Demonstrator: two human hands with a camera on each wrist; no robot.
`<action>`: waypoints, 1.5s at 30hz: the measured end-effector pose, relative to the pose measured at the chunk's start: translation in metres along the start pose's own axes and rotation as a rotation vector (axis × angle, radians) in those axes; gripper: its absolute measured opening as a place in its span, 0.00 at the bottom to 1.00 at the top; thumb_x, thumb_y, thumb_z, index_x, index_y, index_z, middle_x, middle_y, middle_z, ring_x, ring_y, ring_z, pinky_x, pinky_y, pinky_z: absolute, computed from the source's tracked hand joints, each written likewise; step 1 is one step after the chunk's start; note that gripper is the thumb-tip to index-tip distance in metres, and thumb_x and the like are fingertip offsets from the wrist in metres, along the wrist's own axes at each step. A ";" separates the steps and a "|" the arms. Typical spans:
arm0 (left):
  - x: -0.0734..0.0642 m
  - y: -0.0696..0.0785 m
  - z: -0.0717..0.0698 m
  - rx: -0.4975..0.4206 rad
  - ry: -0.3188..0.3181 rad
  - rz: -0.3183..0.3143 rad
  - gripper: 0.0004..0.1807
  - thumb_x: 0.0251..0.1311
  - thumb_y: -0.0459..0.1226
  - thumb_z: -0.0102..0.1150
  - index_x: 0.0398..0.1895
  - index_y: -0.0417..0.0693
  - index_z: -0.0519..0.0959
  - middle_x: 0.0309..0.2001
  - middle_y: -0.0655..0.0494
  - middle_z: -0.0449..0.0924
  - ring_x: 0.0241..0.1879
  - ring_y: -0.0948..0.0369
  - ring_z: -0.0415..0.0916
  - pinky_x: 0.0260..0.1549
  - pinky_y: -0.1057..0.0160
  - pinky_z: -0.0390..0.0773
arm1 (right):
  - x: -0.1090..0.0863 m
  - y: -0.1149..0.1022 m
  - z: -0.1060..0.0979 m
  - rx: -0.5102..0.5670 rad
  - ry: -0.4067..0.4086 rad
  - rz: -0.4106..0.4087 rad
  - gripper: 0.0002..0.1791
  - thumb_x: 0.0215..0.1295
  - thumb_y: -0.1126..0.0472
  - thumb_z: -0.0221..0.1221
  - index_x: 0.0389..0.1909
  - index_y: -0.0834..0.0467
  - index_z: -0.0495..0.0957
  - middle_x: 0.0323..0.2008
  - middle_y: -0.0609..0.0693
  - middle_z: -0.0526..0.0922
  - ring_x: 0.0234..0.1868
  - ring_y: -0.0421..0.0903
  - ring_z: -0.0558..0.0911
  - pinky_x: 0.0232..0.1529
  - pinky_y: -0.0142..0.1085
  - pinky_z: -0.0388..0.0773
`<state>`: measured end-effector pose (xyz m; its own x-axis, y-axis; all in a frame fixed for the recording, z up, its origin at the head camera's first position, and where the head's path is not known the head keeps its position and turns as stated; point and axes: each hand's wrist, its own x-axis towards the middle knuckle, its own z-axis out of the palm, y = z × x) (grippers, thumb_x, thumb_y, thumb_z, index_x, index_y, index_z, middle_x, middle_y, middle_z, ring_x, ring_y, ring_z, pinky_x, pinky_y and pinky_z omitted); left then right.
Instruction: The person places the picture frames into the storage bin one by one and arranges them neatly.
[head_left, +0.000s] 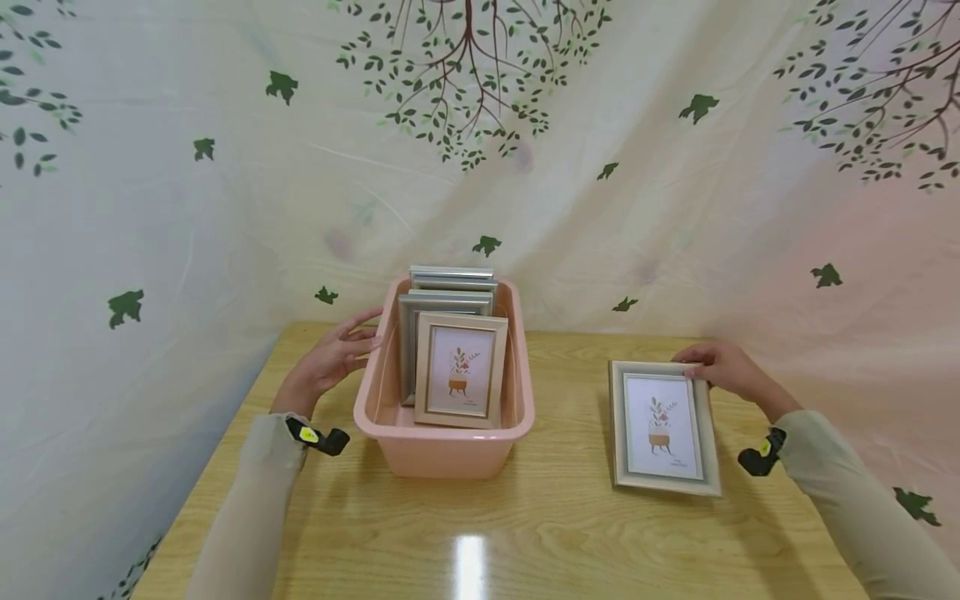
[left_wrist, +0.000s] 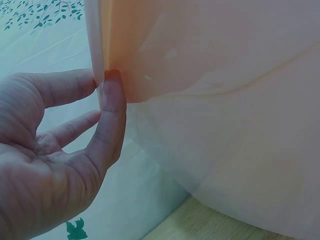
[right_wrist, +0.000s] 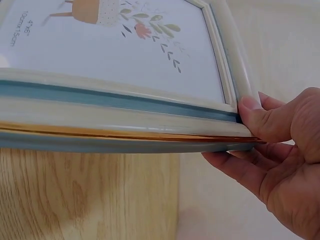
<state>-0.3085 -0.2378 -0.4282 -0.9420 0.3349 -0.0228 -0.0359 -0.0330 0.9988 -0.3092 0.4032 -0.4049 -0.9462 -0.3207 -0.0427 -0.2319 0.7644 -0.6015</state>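
At the left stands a pink plastic bin (head_left: pixel 448 457) with several picture frames upright in it. The front one is a cream picture frame (head_left: pixel 422 367) with a potted-plant print; silvery frames (head_left: pixel 406 350) stand behind it. My left hand (head_left: pixel 330 358) is at the bin's left side, and its fingertips (left_wrist: pixel 114 90) pinch the rim. On the right, my right hand (head_left: pixel 723 372) grips another picture frame (head_left: pixel 621 433) by its top right corner. That frame leans back, print facing me. The thumb (right_wrist: pixel 252 112) lies on its front border and the other fingers go behind it.
The wood-grain table (head_left: pixel 570 533) carries the bin and reflects a bright light near its front. A pale cloth backdrop (head_left: pixel 600 225) printed with branches and green leaves hangs right behind the table's far edge.
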 end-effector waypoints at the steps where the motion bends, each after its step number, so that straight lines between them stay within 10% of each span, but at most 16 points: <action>1: 0.000 0.000 0.000 0.000 0.001 -0.002 0.36 0.76 0.34 0.52 0.83 0.51 0.50 0.60 0.50 0.72 0.54 0.65 0.79 0.51 0.66 0.83 | 0.000 -0.002 0.000 0.002 0.004 0.001 0.17 0.71 0.67 0.60 0.56 0.73 0.78 0.49 0.70 0.83 0.34 0.46 0.81 0.30 0.36 0.83; 31: -0.003 0.005 0.005 -0.020 0.024 -0.025 0.37 0.76 0.36 0.53 0.83 0.53 0.50 0.71 0.35 0.63 0.54 0.64 0.79 0.49 0.67 0.84 | 0.021 -0.087 -0.022 -0.034 0.210 -0.037 0.19 0.74 0.64 0.59 0.60 0.70 0.79 0.55 0.72 0.81 0.41 0.49 0.82 0.34 0.32 0.82; 45: -0.004 0.007 0.006 -0.050 0.020 -0.030 0.37 0.76 0.35 0.52 0.83 0.52 0.51 0.65 0.44 0.69 0.54 0.64 0.80 0.49 0.67 0.84 | 0.037 -0.129 -0.042 -0.026 0.331 -0.060 0.17 0.73 0.65 0.59 0.59 0.68 0.80 0.55 0.70 0.82 0.36 0.40 0.80 0.33 0.28 0.79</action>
<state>-0.3032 -0.2339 -0.4212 -0.9466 0.3179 -0.0543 -0.0806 -0.0702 0.9943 -0.3236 0.3160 -0.2954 -0.9516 -0.1700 0.2560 -0.2912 0.7651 -0.5743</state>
